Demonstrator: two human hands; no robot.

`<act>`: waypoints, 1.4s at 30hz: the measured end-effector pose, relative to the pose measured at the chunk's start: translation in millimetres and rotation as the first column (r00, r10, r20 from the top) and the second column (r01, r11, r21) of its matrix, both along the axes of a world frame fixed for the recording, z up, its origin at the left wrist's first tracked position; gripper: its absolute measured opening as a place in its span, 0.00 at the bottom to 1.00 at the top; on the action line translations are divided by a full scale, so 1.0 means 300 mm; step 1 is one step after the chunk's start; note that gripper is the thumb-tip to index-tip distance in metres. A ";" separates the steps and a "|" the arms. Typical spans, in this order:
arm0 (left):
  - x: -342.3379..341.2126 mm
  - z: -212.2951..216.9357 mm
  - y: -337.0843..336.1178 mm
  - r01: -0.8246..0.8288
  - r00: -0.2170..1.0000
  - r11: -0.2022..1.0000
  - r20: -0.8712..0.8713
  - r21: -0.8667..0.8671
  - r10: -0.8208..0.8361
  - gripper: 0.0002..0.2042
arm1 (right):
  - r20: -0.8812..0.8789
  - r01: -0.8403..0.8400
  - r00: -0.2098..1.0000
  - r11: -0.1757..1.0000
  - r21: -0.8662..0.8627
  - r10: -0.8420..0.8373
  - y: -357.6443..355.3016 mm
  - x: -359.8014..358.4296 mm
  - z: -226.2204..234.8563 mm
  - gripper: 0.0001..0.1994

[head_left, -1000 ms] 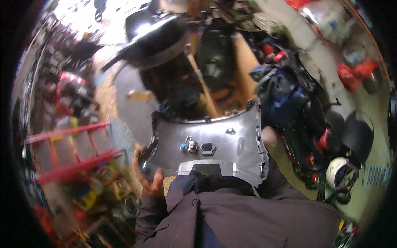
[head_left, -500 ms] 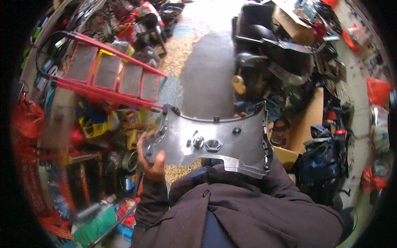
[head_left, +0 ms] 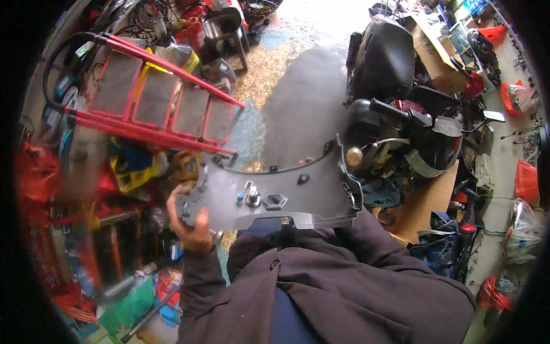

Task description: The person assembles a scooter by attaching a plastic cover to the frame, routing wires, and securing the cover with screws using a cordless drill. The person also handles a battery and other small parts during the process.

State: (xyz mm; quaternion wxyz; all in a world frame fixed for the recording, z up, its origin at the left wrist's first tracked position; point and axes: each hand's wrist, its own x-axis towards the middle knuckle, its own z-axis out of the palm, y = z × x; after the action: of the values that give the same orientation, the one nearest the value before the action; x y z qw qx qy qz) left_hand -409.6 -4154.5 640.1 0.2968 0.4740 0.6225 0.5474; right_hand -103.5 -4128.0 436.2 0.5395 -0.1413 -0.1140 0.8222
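A curved dark grey plastic panel (head_left: 321, 198), perhaps a vehicle body cover, is held up in front of my body, its inner face toward me. My left hand (head_left: 193, 227) closes on its left end, thumb on the near face. Fingertips of my right hand (head_left: 307, 161) show past the far rim; the rest of that hand is hidden behind the panel. On the panel sit a metal cylinder-shaped fitting (head_left: 252, 198), a small blue-tipped part (head_left: 240, 198), a six-sided black socket (head_left: 274, 202) and a small black stud (head_left: 303, 179).
A red folding ladder (head_left: 154, 97) leans at the left over piled goods. To the right stands a black scooter (head_left: 381, 57), with a cardboard box (head_left: 427, 206) and a dark blue bag (head_left: 440, 246) nearer me. Speckled floor (head_left: 269, 71) with a grey mat (head_left: 306, 109) runs ahead.
The panel and both hands have shifted left in the picture, and the panel has tilted slightly. My view has moved too, so the ladder and scooter sit differently. Both hands keep their hold.
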 end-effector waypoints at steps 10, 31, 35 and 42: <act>-0.155 -0.088 0.634 0.169 0.985 0.986 -0.019 0.002 -0.169 0.35 | 0.242 0.113 0.968 0.973 -0.203 -0.062 0.405 -0.097 -0.100 0.29; -0.068 -0.200 1.839 0.387 0.908 0.921 -0.154 -0.048 -0.389 0.31 | 0.154 0.246 0.966 0.921 -0.302 -0.207 1.359 -0.079 -0.252 0.31; 0.013 -0.211 2.077 0.366 0.918 0.926 -0.122 -0.096 -0.376 0.31 | 0.141 0.237 0.969 0.919 -0.314 -0.202 1.629 0.016 -0.281 0.31; 0.201 -0.201 2.498 0.366 0.923 0.928 -0.106 -0.063 -0.371 0.33 | 0.138 0.247 0.967 0.917 -0.314 -0.213 2.017 0.234 -0.242 0.32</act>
State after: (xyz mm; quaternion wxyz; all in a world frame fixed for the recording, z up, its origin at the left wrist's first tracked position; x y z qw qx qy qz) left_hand -349.4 -3405.1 579.9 0.3677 0.6072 0.5499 0.4402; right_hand -33.3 -3522.9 363.8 0.5947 -0.2830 0.0146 0.7523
